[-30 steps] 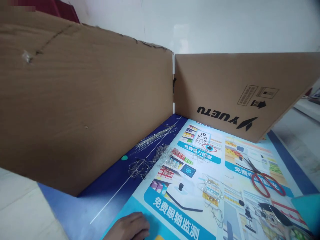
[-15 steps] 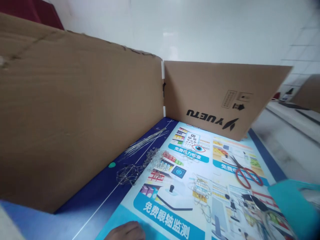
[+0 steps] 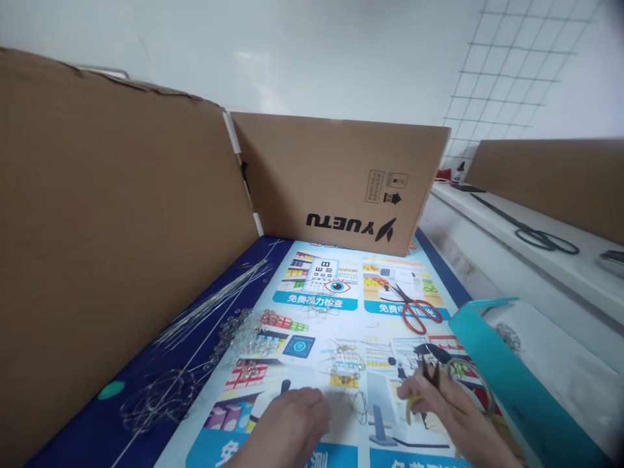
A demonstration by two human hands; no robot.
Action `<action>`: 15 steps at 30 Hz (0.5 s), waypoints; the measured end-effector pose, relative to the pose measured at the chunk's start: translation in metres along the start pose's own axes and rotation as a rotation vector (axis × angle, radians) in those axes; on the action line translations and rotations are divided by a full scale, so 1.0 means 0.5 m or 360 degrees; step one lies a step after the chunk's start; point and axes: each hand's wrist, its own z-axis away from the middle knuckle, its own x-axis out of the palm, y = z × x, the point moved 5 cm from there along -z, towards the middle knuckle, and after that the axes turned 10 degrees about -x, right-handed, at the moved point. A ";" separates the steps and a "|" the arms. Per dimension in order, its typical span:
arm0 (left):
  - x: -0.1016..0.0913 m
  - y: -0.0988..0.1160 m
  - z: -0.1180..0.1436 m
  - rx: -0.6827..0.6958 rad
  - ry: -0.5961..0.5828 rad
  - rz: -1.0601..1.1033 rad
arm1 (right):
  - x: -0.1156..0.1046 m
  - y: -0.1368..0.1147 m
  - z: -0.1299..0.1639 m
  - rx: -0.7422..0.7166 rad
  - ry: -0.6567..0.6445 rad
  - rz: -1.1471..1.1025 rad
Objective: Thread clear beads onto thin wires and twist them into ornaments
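Note:
My left hand (image 3: 287,426) rests knuckles-up on the printed poster mat (image 3: 316,302), its fingertips beside thin wire loops (image 3: 359,406). Whether it pinches anything is hidden. My right hand (image 3: 451,409) grips a small dark plier-like tool with yellow handles (image 3: 423,383), and a round wire ring (image 3: 470,377) sits right by its fingers. Between and just beyond the hands lie beaded wire pieces (image 3: 344,364). A heap of clear beads (image 3: 244,328) is further left.
Cardboard walls stand at the left (image 3: 112,247) and back (image 3: 336,182). Straight wires (image 3: 214,305) and a wire tangle (image 3: 156,403) lie along the left wall. Red scissors (image 3: 422,312) and a teal box (image 3: 492,364) are on the right. Black scissors (image 3: 541,237) lie on the neighbouring bench.
The view has swung right and down. My right hand has come into view holding the tool. My left hand now shows further up the mat, near the wire pieces.

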 end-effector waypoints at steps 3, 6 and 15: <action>0.018 0.028 -0.040 0.0144 0.0088 0.0018 | 0.025 -0.008 -0.045 -0.0145 -0.0009 0.0090; 0.046 0.040 -0.067 0.0260 0.0151 0.0049 | 0.053 0.009 -0.070 -0.0129 -0.0059 0.0163; 0.080 0.050 -0.090 0.0609 0.0539 -0.0049 | 0.094 0.086 -0.086 -0.0096 -0.0163 -0.0034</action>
